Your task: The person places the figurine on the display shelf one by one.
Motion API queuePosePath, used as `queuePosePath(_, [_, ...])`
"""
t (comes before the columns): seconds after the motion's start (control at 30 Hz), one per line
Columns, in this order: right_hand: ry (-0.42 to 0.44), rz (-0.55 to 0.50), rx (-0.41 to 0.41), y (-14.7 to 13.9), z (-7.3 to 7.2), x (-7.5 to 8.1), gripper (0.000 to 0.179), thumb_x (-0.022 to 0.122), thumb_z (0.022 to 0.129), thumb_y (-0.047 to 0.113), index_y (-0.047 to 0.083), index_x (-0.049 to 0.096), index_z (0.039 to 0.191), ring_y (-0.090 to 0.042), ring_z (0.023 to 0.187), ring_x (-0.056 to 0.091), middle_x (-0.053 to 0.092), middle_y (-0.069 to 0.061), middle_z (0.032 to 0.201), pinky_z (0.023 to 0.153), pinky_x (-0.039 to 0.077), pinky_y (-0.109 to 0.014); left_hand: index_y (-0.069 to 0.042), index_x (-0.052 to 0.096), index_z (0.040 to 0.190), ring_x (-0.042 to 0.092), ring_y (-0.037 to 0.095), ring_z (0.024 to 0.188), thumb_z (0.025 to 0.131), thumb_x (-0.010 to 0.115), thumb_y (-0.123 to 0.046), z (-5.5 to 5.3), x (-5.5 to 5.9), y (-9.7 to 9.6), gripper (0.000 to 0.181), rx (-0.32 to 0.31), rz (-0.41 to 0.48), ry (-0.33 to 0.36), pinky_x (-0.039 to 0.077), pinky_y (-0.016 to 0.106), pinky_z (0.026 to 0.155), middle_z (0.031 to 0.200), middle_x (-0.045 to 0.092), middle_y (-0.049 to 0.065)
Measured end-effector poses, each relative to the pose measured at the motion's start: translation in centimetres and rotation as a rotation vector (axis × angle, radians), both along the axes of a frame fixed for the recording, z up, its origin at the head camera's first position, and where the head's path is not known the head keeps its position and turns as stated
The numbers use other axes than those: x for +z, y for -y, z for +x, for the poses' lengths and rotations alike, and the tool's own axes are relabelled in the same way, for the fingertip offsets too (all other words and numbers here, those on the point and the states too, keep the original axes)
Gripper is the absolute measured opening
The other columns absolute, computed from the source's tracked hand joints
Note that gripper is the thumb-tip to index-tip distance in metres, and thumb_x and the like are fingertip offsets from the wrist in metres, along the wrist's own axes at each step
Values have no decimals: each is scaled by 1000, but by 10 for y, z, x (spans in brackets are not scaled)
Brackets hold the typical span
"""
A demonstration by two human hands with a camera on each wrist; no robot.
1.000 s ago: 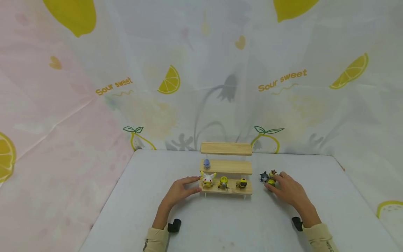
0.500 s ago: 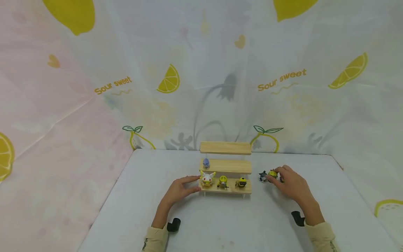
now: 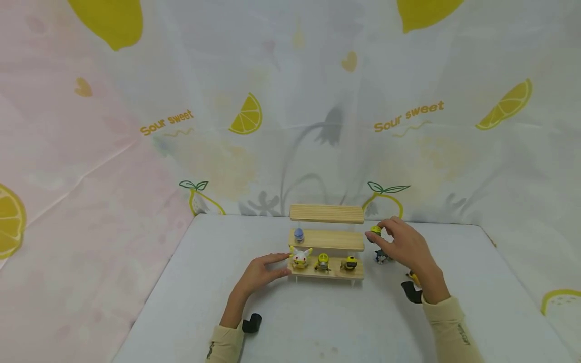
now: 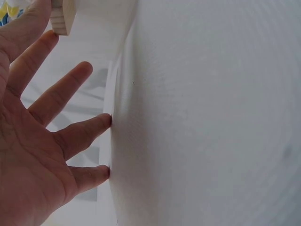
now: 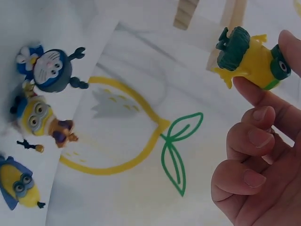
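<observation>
My right hand [image 3: 406, 244] pinches a small yellow goggled toy figure [image 5: 256, 59] with a green skirt between thumb and forefinger. It is raised beside the right end of the three-step wooden shelf [image 3: 336, 241]. My left hand [image 3: 258, 276], fingers spread and fairly straight, touches the left end of the lowest board; in the left wrist view the thumb and a fingertip meet the board's end [image 4: 63, 21]. On that lowest step stand a white-and-yellow eared figure [image 3: 299, 258] and two yellow figures, one central [image 3: 322, 262], one to the right [image 3: 349, 263]. A blue figure [image 3: 298, 235] occupies the middle step's left end.
Right of the shelf, the white table [image 3: 336, 322] holds a blue cat-faced figure [image 5: 51, 70], a yellow goggled figure with a crown [image 5: 40, 117] and a caped yellow figure [image 5: 21, 183]. A lemon-print cloth [image 3: 272, 166] hangs behind.
My right hand has picked the yellow figure out of the group on the table and carried it up and left toward the shelf. The left hand stays at the shelf's left end.
</observation>
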State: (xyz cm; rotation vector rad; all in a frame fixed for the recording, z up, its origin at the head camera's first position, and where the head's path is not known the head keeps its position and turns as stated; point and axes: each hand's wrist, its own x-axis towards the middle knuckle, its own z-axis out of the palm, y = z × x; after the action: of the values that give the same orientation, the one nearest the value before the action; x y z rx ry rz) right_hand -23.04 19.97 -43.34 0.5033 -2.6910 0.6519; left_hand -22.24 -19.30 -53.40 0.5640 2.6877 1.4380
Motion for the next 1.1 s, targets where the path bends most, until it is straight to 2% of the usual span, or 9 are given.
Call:
queuePosePath(0.2, [-5, -45, 39, 19, -11, 9, 29, 74, 89, 40, 12, 67, 95, -15, 67, 38, 43, 1, 77, 53, 30, -30, -26, 68, 128, 49, 24, 132, 83, 78, -44, 0, 0, 0, 50, -5, 8, 1, 36, 49, 110, 131, 62, -6])
queuePosePath(0.57, [7, -60, 102, 53, -27, 10, 30, 71, 90, 45, 15, 68, 95, -15, 70, 42, 51, -2, 78, 57, 35, -31, -23, 69, 128, 50, 29, 131, 84, 78, -42, 3, 1, 0, 49, -1, 20, 1, 37, 54, 108, 132, 63, -1])
queuePosePath(0.7, [33, -54, 120, 67, -28, 14, 31, 71, 90, 45, 14, 68, 95, -16, 69, 42, 53, -6, 79, 57, 34, -32, -24, 69, 128, 50, 29, 130, 84, 78, -42, 2, 0, 0, 49, -1, 19, 2, 38, 53, 108, 132, 63, -1])
queuePosePath(0.9, [72, -27, 114, 84, -29, 16, 35, 70, 90, 47, 13, 69, 98, -15, 73, 46, 58, -5, 86, 59, 40, -32, -26, 68, 128, 49, 26, 131, 83, 78, -45, 1, 0, 0, 50, 8, 1, 3, 37, 51, 109, 132, 62, -4])
queuePosePath(1.1, [144, -1, 111, 97, -29, 12, 38, 67, 91, 52, 15, 68, 98, -15, 68, 43, 51, 1, 81, 55, 35, -31, -27, 68, 128, 50, 24, 131, 82, 78, -47, 0, 0, 0, 51, 5, -1, 2, 37, 50, 109, 131, 62, -6])
